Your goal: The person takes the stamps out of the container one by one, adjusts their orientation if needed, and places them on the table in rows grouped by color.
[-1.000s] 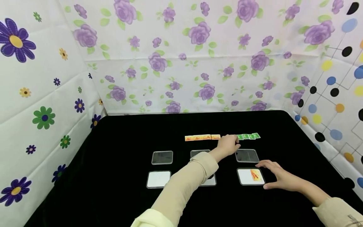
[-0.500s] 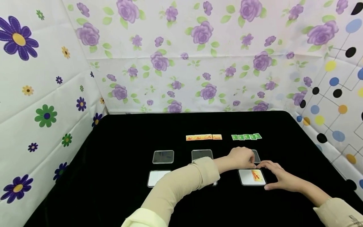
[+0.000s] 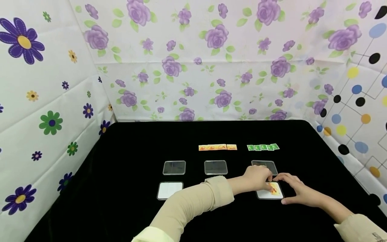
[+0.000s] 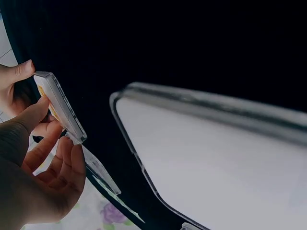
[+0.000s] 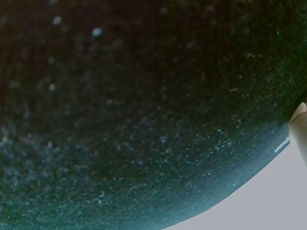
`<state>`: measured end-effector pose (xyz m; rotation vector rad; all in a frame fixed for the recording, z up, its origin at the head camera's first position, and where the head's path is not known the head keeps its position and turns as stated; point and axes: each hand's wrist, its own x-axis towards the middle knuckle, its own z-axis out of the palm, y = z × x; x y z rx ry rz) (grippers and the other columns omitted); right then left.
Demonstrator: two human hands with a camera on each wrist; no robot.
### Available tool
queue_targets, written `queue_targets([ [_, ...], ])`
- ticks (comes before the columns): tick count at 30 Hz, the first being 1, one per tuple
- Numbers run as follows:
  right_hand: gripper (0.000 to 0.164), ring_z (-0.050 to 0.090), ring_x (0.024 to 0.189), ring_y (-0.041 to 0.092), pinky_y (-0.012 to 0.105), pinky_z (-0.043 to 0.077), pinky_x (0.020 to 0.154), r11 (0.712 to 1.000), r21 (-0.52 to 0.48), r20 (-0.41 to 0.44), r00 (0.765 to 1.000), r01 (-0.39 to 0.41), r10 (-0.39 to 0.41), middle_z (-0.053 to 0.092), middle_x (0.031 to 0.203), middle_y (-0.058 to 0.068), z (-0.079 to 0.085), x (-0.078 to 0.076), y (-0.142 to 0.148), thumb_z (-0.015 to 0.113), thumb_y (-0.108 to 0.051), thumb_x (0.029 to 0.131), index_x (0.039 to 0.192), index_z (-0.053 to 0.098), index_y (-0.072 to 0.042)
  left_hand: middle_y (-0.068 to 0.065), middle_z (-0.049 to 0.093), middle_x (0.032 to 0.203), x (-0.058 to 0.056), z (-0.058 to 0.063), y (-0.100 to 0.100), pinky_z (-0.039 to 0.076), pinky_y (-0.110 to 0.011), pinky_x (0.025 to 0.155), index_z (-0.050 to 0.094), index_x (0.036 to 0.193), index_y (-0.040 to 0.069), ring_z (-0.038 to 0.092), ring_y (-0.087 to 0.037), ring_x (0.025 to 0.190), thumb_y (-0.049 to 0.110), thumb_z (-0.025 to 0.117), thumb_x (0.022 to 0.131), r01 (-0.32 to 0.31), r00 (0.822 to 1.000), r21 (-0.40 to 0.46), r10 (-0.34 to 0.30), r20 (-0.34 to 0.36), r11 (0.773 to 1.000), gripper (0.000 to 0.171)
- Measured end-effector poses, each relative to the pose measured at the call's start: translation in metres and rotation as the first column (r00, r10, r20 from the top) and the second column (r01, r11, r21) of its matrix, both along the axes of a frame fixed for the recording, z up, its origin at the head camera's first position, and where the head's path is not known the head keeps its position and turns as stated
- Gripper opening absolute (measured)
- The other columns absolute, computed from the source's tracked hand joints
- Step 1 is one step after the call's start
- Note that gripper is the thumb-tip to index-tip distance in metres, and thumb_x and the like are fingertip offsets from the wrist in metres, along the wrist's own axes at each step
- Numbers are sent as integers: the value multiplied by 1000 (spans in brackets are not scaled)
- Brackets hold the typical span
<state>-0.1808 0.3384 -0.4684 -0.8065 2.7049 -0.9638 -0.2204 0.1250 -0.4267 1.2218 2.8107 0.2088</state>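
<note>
A white-bottomed clear case (image 3: 263,195) lies at the front right of the black table. On its right half is a small orange card (image 3: 275,189). From the left my left hand (image 3: 255,178) reaches over the case; its bent thumb and index finger are at the card in the left wrist view, and the pinch is partly hidden. My right hand (image 3: 297,190) holds the case's right edge between thumb and fingers. An empty-looking clear case (image 3: 268,165) lies just behind. The right wrist view catches only dark cloth and a fingertip.
Behind lie a row of orange cards (image 3: 212,147) and a row of green cards (image 3: 263,147). Two more clear cases stand at the left (image 3: 174,167) and middle (image 3: 215,167). A white case (image 3: 170,190) is at front left. Patterned cloth walls surround the black table (image 3: 136,151).
My left hand has come from the gap between the card rows forward to the front right case, its thumb now on that case. My right hand has stayed at the case's edge.
</note>
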Motion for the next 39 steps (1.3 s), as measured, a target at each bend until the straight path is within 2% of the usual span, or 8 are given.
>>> queue_targets([
  [5,69,31,114,19,64,32,82,1000,-9,-13,1000,4,-4,41,132,14,1,0,0,77,-30,75,131,44,-8,15,67,96,1,-2,1,37,-12,57,70,96,28,55,4,75,47,72,78,-2,1000,11,2,1,1000,27],
  [10,70,33,115,38,65,31,81,1000,-4,-10,1000,-9,9,40,132,19,-1,-1,-1,78,-28,75,131,43,-5,16,66,89,2,-6,5,35,-11,56,71,89,28,52,5,70,45,72,79,-17,1000,23,16,11,1000,20],
  [12,70,32,117,30,64,32,81,1000,-1,-21,1000,-4,4,40,132,18,-2,0,0,78,-29,74,130,44,-6,16,66,85,3,-6,6,34,-11,54,71,87,27,51,5,67,45,71,80,-22,1000,30,21,13,999,20],
  [14,69,28,119,13,63,33,81,1000,-4,-26,1000,1,-1,40,132,15,-3,0,0,78,-30,74,130,44,-8,16,66,83,3,-6,6,34,-11,52,71,86,26,50,5,64,46,71,79,-28,1000,37,28,11,999,21],
  [18,69,17,111,-12,64,33,82,1000,-12,-25,1000,-2,1,39,132,12,-3,0,1,77,-32,75,131,44,-10,16,67,83,4,-4,8,34,-11,51,72,85,26,51,5,64,48,73,77,-55,998,41,54,14,998,23],
  [22,69,15,110,-15,65,34,82,1000,-12,-23,1000,-10,10,39,133,13,-2,0,0,77,-33,75,131,44,-9,16,68,85,5,-3,10,35,-12,52,72,85,26,54,5,66,47,75,75,-96,995,37,95,31,995,23],
  [30,66,17,109,-16,61,34,79,999,-37,-62,998,-30,27,43,130,5,-5,0,0,78,-28,75,130,45,-11,15,64,81,7,-4,15,37,-15,51,71,83,27,53,4,66,44,77,73,-168,985,34,166,49,985,20],
  [39,65,16,109,-18,61,34,79,1000,-20,-74,997,-10,8,42,132,4,-8,1,0,78,-27,76,130,46,-11,18,69,80,9,-1,17,42,-15,58,72,85,28,54,2,68,31,80,73,-204,979,87,202,35,975,14],
])
